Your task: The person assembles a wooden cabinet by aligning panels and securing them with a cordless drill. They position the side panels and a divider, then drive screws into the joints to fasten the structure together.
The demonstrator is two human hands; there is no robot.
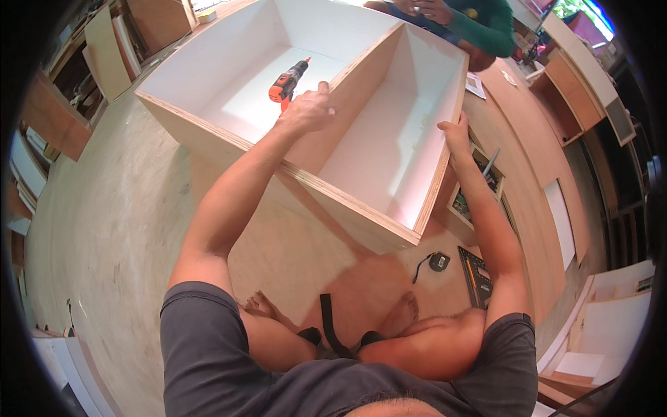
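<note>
A large plywood cabinet box (208, 132) with a white inside lies open side up on the floor in front of me. A plywood divider (361, 76) splits it into two compartments. My left hand (306, 110) rests on the near end of the divider, fingers curled over its edge. My right hand (455, 135) grips the top edge of the cabinet's right side panel (441, 167). An orange and black cordless drill (288, 82) lies inside the left compartment, just beyond my left hand.
Another person in a green sleeve (486, 28) crouches at the cabinet's far end. A black tape measure (438, 261), a square ruler (476, 278) and a small tray of parts (479, 184) lie on the floor to the right. Boards and panels line both sides.
</note>
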